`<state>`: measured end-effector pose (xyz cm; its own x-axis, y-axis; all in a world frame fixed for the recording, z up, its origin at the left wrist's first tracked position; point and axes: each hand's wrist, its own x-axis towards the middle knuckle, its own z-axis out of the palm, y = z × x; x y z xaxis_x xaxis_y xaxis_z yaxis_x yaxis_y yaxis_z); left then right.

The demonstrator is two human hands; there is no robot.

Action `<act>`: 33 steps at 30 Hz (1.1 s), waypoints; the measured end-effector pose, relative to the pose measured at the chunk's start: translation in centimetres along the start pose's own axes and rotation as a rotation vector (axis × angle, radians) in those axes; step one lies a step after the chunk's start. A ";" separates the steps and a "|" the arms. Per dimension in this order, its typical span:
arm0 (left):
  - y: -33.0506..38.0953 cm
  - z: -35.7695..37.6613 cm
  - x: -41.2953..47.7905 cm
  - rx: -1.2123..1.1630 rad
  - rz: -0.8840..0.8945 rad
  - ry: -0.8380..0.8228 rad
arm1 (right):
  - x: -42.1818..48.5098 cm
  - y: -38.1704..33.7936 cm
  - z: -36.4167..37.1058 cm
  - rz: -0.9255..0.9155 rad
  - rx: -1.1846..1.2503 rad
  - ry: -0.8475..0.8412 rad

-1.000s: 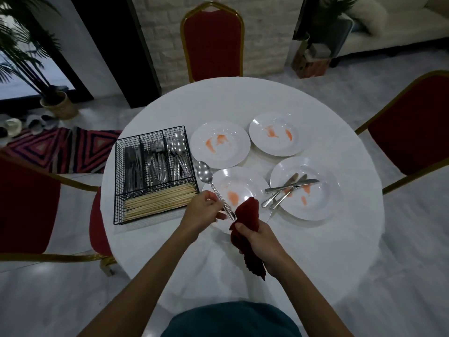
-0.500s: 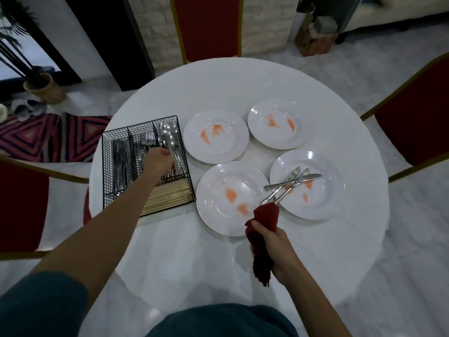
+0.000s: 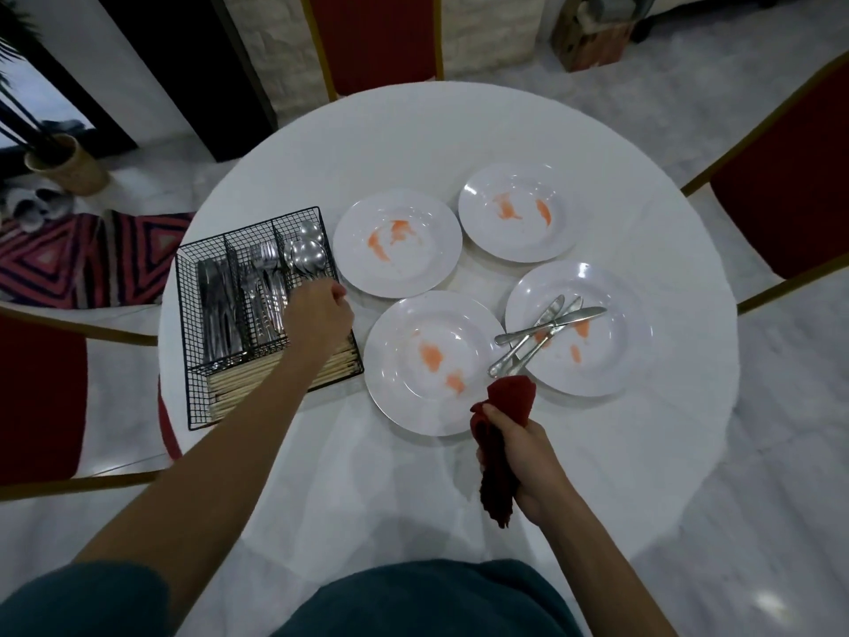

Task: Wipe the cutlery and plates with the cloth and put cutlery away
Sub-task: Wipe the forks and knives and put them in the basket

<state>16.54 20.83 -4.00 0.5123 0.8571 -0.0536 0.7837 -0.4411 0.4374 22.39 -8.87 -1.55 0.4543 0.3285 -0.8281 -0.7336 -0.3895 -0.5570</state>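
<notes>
Several white plates with orange smears sit on the round white table [image 3: 413, 140]. On the near right plate [image 3: 636, 347] lie loose pieces of cutlery [image 3: 549, 325], crossed over each other. The near left plate [image 3: 390, 406] holds only smears. A black wire caddy [image 3: 193, 360] at the left holds knives, forks, spoons [image 3: 308, 257] and chopsticks. My left hand [image 3: 317, 314] hovers over the spoon compartment with its fingers curled down; the spoon handles are hidden beneath it. My right hand [image 3: 528, 462] grips a bunched red cloth [image 3: 510, 397] by the near plates.
Red chairs with gold frames stand around the table: one at the far side [image 3: 376, 34], one at the right [image 3: 781, 177], one at the left [image 3: 36, 397]. A patterned rug [image 3: 87, 259] and a potted plant [image 3: 64, 167] are on the floor at left.
My left hand carried the wiped spoon from beside the cloth to the caddy's spoon compartment and has drawn back slightly toward me. My right hand lowered with the cloth.
</notes>
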 end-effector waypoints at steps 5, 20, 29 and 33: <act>5.1 2.6 -4.0 -0.174 0.131 -0.187 | 0.0 -0.6 -0.9 -0.008 0.199 0.061; 15.5 9.5 -6.9 0.053 0.180 -0.564 | -2.3 1.6 -5.2 0.033 0.302 0.101; 15.7 6.0 -9.6 -0.199 0.075 -0.750 | -2.3 2.1 -6.7 -0.024 0.394 0.156; 14.6 3.5 -11.8 -0.472 -0.074 -0.828 | -1.4 1.8 -7.2 -0.099 0.536 0.198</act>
<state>23.18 3.35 -0.17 0.6948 0.3387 -0.6345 0.6943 -0.0856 0.7146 24.08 -16.24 -1.84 0.5820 0.1536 -0.7986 -0.8128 0.1423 -0.5649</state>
